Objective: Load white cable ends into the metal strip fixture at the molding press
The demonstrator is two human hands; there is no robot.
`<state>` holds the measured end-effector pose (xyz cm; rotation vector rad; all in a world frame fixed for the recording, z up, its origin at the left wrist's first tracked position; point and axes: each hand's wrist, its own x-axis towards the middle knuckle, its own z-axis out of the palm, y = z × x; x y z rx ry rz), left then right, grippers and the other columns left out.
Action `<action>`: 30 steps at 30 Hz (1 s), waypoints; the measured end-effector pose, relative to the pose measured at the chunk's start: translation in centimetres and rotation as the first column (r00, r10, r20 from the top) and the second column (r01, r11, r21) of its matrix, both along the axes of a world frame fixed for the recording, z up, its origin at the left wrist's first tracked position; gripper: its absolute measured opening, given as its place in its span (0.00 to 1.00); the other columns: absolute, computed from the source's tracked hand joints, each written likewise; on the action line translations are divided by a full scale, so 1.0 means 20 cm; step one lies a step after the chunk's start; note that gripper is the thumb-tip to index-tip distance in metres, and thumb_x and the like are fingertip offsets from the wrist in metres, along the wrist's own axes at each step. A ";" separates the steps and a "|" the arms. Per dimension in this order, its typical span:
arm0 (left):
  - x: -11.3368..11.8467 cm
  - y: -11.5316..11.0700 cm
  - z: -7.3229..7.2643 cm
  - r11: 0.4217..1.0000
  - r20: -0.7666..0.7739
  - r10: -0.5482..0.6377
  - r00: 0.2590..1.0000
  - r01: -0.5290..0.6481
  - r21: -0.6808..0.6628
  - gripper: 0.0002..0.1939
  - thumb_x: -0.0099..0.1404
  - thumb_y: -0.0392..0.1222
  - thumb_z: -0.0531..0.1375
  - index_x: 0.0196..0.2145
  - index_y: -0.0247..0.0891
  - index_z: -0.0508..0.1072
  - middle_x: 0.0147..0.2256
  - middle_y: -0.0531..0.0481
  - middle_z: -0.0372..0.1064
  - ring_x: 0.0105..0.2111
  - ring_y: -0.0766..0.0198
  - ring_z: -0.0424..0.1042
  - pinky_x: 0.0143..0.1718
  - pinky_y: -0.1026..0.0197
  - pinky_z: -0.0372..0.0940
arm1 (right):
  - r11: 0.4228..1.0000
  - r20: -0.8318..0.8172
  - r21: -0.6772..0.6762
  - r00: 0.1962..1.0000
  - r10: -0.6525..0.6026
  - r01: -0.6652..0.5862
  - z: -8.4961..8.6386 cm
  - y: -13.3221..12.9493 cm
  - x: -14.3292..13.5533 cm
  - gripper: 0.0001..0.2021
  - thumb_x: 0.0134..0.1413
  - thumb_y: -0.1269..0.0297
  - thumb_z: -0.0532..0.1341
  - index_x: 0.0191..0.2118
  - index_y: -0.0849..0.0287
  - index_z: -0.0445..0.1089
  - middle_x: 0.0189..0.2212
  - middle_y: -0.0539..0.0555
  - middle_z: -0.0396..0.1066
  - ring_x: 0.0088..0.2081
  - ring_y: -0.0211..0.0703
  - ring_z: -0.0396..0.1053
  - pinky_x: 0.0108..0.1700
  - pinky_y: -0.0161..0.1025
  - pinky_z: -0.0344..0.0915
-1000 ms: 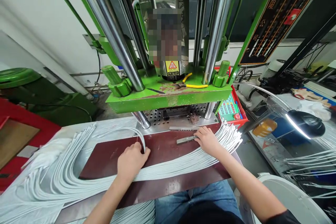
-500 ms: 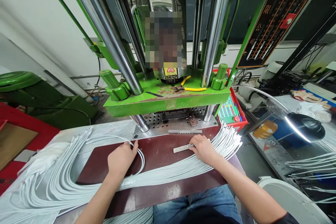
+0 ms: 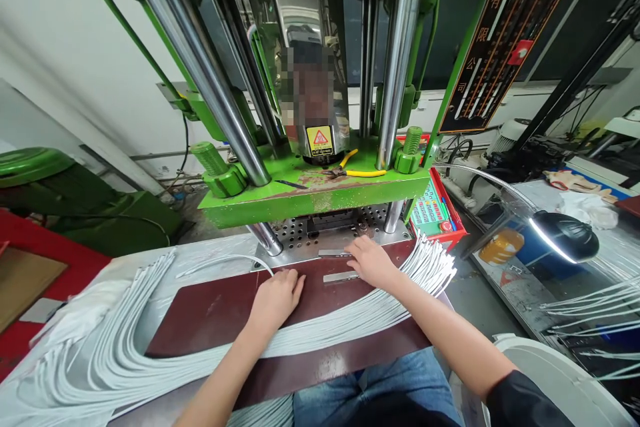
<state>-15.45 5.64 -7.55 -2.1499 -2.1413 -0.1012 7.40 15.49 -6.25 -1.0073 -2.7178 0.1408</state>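
Note:
My left hand (image 3: 280,297) rests on the dark red-brown board (image 3: 200,310) with its fingers curled. A single white cable (image 3: 235,259) runs in from the left and disappears under them, so the grip is partly hidden. My right hand (image 3: 374,261) has its fingertips on the right part of a thin metal strip (image 3: 331,253) at the board's back edge. Just in front lies a second metal strip (image 3: 340,277), its right end close to my fingers. A thick bundle of white cables (image 3: 335,321) sweeps across the board in front of both hands.
Behind the board stands a green press with a perforated metal plate (image 3: 295,237). Yellow-handled pliers (image 3: 365,173) lie on its green crosspiece (image 3: 320,203). A red control box (image 3: 453,235) and a black lamp head (image 3: 565,239) are to the right.
My left hand has moved right with the white cable, whose loop no longer shows. My right hand has shifted from the nearer metal strip to the farther one. The view has turned slightly.

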 end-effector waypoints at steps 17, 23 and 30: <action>0.31 0.10 -0.03 0.999 0.179 -0.003 0.984 0.011 -0.043 0.14 0.67 0.51 0.48 0.29 0.39 0.61 0.29 0.48 0.69 0.28 0.56 0.70 0.24 0.59 0.54 | 0.989 0.020 -0.100 0.993 0.113 -0.111 -0.02 0.05 0.12 0.19 0.50 0.67 0.65 0.50 0.62 0.67 0.43 0.58 0.68 0.47 0.49 0.62 0.51 0.45 0.60; 0.34 0.02 0.04 0.984 0.279 -0.034 0.960 0.081 -0.159 0.15 0.65 0.53 0.50 0.28 0.40 0.62 0.29 0.50 0.69 0.31 0.58 0.70 0.27 0.60 0.56 | 0.998 -0.106 -0.060 0.994 0.014 -0.021 0.02 0.01 0.22 0.17 0.57 0.62 0.59 0.52 0.62 0.64 0.45 0.58 0.67 0.49 0.47 0.61 0.52 0.44 0.59; 0.19 -0.11 0.07 0.918 0.401 -0.056 0.914 0.204 -0.339 0.14 0.63 0.53 0.53 0.31 0.40 0.65 0.29 0.53 0.66 0.29 0.61 0.68 0.29 0.61 0.57 | 0.983 -0.113 -0.111 0.981 -0.159 0.147 0.03 -0.09 0.63 0.13 0.63 0.63 0.52 0.48 0.63 0.66 0.41 0.59 0.70 0.44 0.47 0.67 0.47 0.44 0.64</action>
